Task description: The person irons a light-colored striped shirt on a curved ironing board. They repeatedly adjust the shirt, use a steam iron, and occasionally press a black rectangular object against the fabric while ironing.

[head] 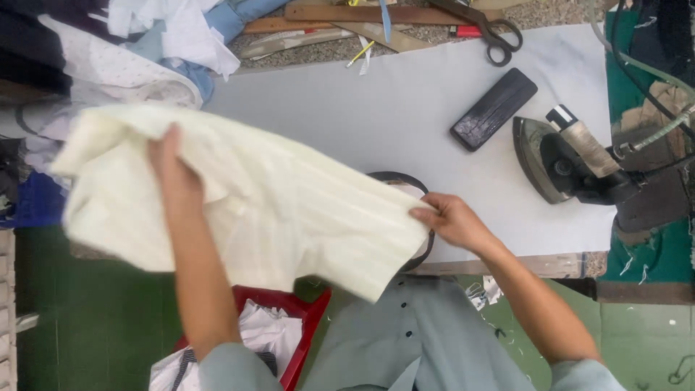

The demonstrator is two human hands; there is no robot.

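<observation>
A cream-coloured piece of cloth (pixel 275 210) is stretched out above the near edge of a white work surface (pixel 405 108). My left hand (pixel 174 170) grips the cloth near its upper left part, the fingers closed into the fabric. My right hand (pixel 452 219) pinches the cloth's right corner. The cloth is blurred on its left side. A dark ring-shaped object (pixel 409 181) lies partly hidden under the cloth's right end.
An iron (pixel 561 156) with a hose rests at the right of the surface, a black flat block (pixel 494 108) beside it. Scissors (pixel 485 29), wooden rulers and a fabric pile (pixel 130 43) lie at the back. A red bin (pixel 289 318) with cloth stands below.
</observation>
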